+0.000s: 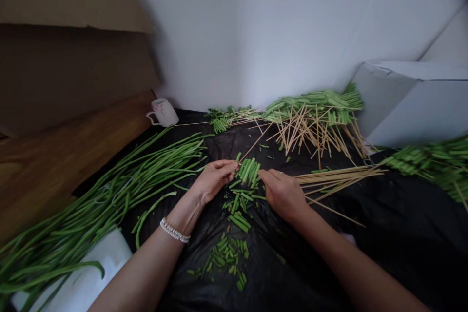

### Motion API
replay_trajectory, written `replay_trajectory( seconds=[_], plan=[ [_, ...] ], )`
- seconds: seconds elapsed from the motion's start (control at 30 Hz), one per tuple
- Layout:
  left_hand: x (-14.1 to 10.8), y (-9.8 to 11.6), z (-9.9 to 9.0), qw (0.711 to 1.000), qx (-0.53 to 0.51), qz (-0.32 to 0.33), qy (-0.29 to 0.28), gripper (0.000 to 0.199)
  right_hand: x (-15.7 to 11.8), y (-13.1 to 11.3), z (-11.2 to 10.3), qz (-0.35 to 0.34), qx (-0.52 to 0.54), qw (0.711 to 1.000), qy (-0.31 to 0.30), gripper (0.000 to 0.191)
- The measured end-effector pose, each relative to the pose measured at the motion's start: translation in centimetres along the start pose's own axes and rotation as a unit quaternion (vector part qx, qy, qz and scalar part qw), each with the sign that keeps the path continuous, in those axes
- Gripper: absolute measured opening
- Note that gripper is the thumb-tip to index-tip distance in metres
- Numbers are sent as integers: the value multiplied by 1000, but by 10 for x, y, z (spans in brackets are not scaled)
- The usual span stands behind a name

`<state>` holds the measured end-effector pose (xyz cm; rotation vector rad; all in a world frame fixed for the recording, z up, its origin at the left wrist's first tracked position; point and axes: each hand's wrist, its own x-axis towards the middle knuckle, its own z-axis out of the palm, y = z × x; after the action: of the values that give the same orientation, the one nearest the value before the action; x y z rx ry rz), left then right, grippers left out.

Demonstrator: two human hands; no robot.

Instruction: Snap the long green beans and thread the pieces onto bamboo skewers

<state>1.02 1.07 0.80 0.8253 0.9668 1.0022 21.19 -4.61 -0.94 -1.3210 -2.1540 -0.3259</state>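
My left hand (219, 175), wearing a pearl-like bracelet (175, 230), is closed with thumb and fingertips pinched on a thin wooden skewer (256, 144) that slants up to the right. Between my hands sits a side-by-side row of cut green long bean pieces (250, 171); I cannot tell whether they are threaded. At the row's right end, my right hand (285, 192) has its fingers curled closed, and what they hold is hidden. Loose cut bean pieces (239, 222) lie below on the black plastic sheet (292, 263), with shorter end bits (224, 253) nearer me.
Uncut long beans (120, 190) spread along the left, partly over a white object (106, 258). Bare skewers (336, 179) lie right of my right hand. Behind are skewered bean bundles (314, 105), a white mug (164, 112) and a white box (413, 102). More bundles (435, 161) lie far right.
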Motion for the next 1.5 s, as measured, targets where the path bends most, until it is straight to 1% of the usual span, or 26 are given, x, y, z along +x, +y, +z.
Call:
replay_trajectory(
  seconds=[0.07,0.2,0.3,0.5,0.7,0.87,0.93,1.33,1.5],
  plan=[
    [0,0,0,1000,2,-1,-1,33,0,0,1,0,-2,1000,1,28],
    [0,-1,-1,1000,0,-5,0,34,0,1,2,-16,-14,999,27,28],
    [0,-2,-1,1000,1,-4,0,34,0,1,2,-20,-11,999,32,27],
    [1,-2,-2,1000,10,-2,-12,33,0,-1,1,0,5,1000,-6,29],
    [0,-2,-2,1000,20,-2,-6,32,0,0,2,-15,-5,1000,11,29],
    [0,-2,-2,999,37,5,-2,31,0,-1,2,7,14,999,-32,28],
    [1,-3,-3,999,42,6,-1,30,0,-1,2,7,13,999,-38,28],
    [1,-2,-4,998,55,15,-8,26,-1,1,4,-45,-17,999,14,29],
    [-1,-1,-1,999,41,14,-8,28,1,2,5,-19,9,1000,4,29]
  ],
)
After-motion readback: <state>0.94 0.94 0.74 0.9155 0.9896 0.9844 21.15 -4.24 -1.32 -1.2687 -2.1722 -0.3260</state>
